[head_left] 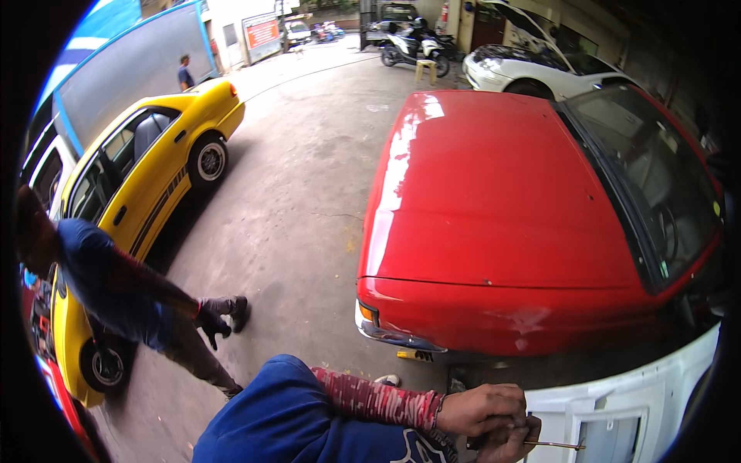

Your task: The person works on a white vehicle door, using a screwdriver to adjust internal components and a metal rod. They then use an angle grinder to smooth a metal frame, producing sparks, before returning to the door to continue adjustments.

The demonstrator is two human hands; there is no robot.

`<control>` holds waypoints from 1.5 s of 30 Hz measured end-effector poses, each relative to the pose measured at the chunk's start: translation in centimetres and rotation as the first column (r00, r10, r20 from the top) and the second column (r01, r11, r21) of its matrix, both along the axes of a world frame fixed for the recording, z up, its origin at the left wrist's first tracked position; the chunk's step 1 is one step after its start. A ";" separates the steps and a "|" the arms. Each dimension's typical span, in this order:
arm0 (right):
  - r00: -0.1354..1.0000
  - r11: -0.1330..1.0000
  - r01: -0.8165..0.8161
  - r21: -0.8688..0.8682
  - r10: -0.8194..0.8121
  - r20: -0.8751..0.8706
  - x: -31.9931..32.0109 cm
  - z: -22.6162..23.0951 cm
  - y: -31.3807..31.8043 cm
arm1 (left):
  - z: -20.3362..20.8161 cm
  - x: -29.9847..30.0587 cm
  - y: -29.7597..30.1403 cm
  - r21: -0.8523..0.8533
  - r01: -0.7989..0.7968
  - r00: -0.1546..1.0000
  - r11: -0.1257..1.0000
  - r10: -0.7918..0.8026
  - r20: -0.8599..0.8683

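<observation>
My left hand, its arm in a red patterned sleeve, is closed, fingertips bent down against my right hand. What the left fingers pinch is hidden. From the closed fingers of my right hand a thin brass-coloured metal rod sticks out to the right; its kind is unclear. A small dark piece shows at the left of the hands. Beneath and beyond the rod lies a white panel with a framed opening. The red car stands just past it.
A co-worker in a blue shirt is at the left, beside a yellow car. A yellow object lies by the red car's bumper. Further off are a white car, a scooter, a stool and another person.
</observation>
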State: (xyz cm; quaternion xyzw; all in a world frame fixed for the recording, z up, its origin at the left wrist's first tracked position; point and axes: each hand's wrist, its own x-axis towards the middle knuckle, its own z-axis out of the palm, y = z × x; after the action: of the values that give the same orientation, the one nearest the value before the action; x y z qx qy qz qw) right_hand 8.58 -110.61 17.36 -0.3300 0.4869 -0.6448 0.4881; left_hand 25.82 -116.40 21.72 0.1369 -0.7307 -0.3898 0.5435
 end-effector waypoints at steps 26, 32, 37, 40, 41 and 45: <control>0.932 0.947 0.291 -0.138 -0.247 0.267 1.0 4.7 -2.7 | -0.9 -0.7 -7.6 0.667 0.440 0.889 0.601 -0.394 -0.232; 0.799 0.808 0.507 -0.299 -0.311 0.516 -2.0 2.5 -0.5 | -2.4 -4.8 -6.5 0.645 0.291 0.825 0.706 -0.526 0.204; 0.813 0.804 0.553 -0.218 -0.465 0.351 -3.9 2.9 -0.8 | -3.8 -9.5 -3.6 0.103 0.376 0.759 0.921 -0.370 0.536; 0.819 0.777 0.565 -0.278 -0.487 0.303 -4.3 4.8 -0.3 | -4.5 -10.7 -4.3 0.286 0.448 0.737 0.847 -0.531 0.417; 0.816 0.767 0.570 -0.294 -0.486 0.314 -4.8 5.2 -0.4 | -4.8 -11.1 -4.7 0.250 0.476 0.732 0.843 -0.537 0.420; 0.867 0.819 0.488 -0.300 -0.494 0.064 -7.2 6.8 1.8 | -5.6 -11.9 -6.1 0.226 0.488 0.759 0.843 -0.538 0.368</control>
State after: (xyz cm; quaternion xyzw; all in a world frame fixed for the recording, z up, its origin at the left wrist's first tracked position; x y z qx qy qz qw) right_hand 1.42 -108.78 24.16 -0.2705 0.4535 -0.8133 0.2443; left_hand 13.88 -122.53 16.11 0.0427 -0.8147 -0.5271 0.2380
